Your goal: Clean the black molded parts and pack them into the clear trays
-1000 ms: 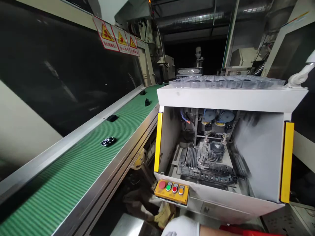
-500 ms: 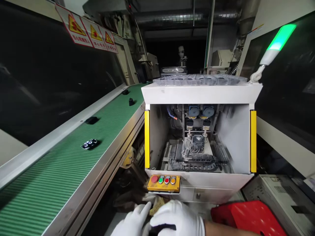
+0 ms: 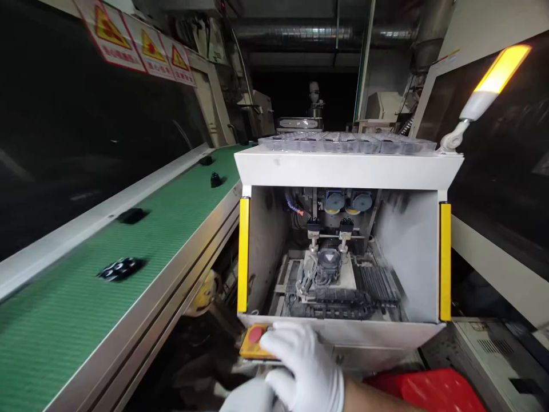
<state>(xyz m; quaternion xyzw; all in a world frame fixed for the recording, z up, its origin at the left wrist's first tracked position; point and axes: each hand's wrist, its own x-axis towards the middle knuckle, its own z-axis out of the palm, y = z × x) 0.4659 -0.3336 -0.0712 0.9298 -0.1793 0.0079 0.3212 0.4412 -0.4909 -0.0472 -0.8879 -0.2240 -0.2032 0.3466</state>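
My right hand [image 3: 302,360], in a white glove, reaches over the yellow button box [image 3: 247,348] on the front of the white machine [image 3: 347,170]. Its fingers stretch forward with the thumb apart, and no object shows in them. The glove covers most of the buttons; only the big red button [image 3: 255,334] stays visible, beside the fingertips. Whether a fingertip presses a button is hidden. Low at the frame's bottom, my left hand [image 3: 249,396] in a white glove sits partly behind the right one, its fingers blurred and cut off.
Black glossy parts [image 3: 121,268] lie on a green ribbed conveyor [image 3: 171,234] at the left. Inside the machine, two black parts sit on upright holders [image 3: 329,229] below round pads. Clear plastic trays [image 3: 347,143] rest on top. A signal lamp [image 3: 501,68] glows amber; red plastic [image 3: 429,389] lies lower right.
My right hand has moved up onto the button box, and my left hand has dropped lower. The lamp went from green to amber. The holders inside have shifted left and toward me.
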